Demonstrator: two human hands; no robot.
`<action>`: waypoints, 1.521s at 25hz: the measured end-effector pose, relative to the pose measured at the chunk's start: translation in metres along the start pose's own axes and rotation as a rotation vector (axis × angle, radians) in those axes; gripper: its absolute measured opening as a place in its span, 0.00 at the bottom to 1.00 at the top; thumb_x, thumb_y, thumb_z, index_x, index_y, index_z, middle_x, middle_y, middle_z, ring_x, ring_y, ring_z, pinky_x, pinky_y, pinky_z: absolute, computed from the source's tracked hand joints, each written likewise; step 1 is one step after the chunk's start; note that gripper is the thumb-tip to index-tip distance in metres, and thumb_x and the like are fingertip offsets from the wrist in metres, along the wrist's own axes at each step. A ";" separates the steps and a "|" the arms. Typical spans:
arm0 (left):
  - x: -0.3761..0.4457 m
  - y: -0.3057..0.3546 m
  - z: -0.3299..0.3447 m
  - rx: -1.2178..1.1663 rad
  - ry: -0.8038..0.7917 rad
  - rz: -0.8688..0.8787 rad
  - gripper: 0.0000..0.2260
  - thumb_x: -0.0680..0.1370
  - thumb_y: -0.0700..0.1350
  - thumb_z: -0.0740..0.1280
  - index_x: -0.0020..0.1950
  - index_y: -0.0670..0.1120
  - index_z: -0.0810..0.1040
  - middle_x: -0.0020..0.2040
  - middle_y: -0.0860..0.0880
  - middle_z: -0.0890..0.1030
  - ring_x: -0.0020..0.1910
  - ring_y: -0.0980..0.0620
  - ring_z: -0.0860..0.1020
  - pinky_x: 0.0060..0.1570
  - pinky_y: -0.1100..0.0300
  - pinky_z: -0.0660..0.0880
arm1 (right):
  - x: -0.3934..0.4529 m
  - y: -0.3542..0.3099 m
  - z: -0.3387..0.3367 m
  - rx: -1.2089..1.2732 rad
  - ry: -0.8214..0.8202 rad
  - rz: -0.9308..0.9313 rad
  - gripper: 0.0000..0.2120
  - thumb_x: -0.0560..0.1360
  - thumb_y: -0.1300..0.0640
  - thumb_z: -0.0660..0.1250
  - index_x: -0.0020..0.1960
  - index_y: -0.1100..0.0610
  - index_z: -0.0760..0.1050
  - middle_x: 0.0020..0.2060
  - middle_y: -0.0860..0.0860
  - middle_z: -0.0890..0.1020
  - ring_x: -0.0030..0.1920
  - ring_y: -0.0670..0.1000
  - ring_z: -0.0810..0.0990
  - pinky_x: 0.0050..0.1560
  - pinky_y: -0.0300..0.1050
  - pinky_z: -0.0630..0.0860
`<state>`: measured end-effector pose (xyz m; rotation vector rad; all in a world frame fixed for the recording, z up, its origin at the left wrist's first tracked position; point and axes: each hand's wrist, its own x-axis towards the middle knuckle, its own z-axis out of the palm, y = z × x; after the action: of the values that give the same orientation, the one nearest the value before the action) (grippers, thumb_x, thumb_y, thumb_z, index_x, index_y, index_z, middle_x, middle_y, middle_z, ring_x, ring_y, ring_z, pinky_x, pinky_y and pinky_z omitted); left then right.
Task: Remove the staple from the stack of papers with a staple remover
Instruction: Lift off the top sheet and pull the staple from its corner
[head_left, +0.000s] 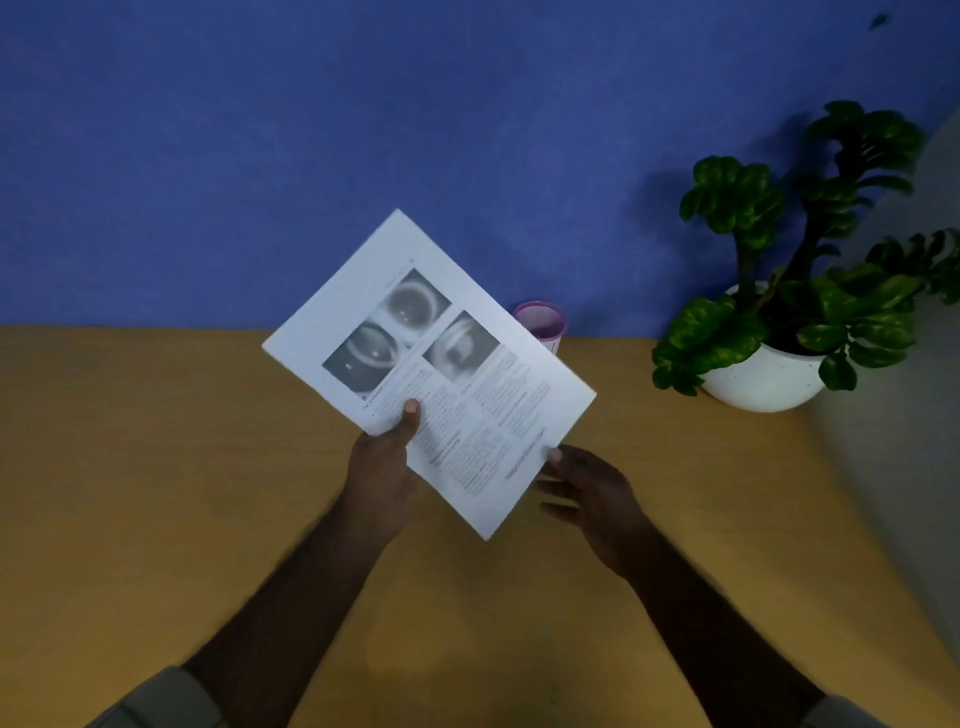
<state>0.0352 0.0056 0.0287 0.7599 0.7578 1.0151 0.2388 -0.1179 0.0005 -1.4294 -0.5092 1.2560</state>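
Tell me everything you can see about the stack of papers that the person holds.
The stack of papers is white printed sheets, held up above the wooden table and turned diagonally. The top page shows three grey, blurred round pictures in its upper half and columns of small text below, too blurred to read. The left hand has a grip on its lower left edge, thumb on top. The right hand touches the lower right edge with its thumb, fingers spread. No staple can be made out. The stack partly hides a pink cup behind.
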 end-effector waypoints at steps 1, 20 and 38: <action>0.000 0.000 0.001 -0.069 -0.030 -0.045 0.16 0.82 0.42 0.65 0.70 0.44 0.75 0.66 0.44 0.81 0.64 0.44 0.80 0.55 0.48 0.81 | -0.002 -0.001 0.006 0.091 -0.158 0.020 0.23 0.72 0.43 0.70 0.63 0.52 0.77 0.59 0.53 0.82 0.60 0.57 0.80 0.52 0.53 0.79; 0.037 0.042 -0.066 0.388 -0.138 -0.547 0.22 0.74 0.48 0.73 0.65 0.40 0.80 0.61 0.37 0.83 0.53 0.39 0.84 0.51 0.45 0.83 | 0.012 -0.029 -0.049 -0.119 -0.329 0.230 0.23 0.67 0.65 0.75 0.61 0.59 0.76 0.56 0.58 0.83 0.55 0.60 0.83 0.48 0.53 0.81; 0.004 -0.048 -0.047 0.445 0.273 0.065 0.07 0.74 0.40 0.77 0.46 0.52 0.85 0.49 0.50 0.88 0.45 0.55 0.86 0.37 0.63 0.81 | 0.015 0.045 0.026 -0.733 0.281 -0.136 0.20 0.78 0.57 0.66 0.67 0.63 0.71 0.60 0.58 0.79 0.62 0.57 0.78 0.58 0.47 0.77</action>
<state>0.0184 0.0023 -0.0365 1.0431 1.2260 1.0327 0.2065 -0.1073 -0.0412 -2.0973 -0.9093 0.7571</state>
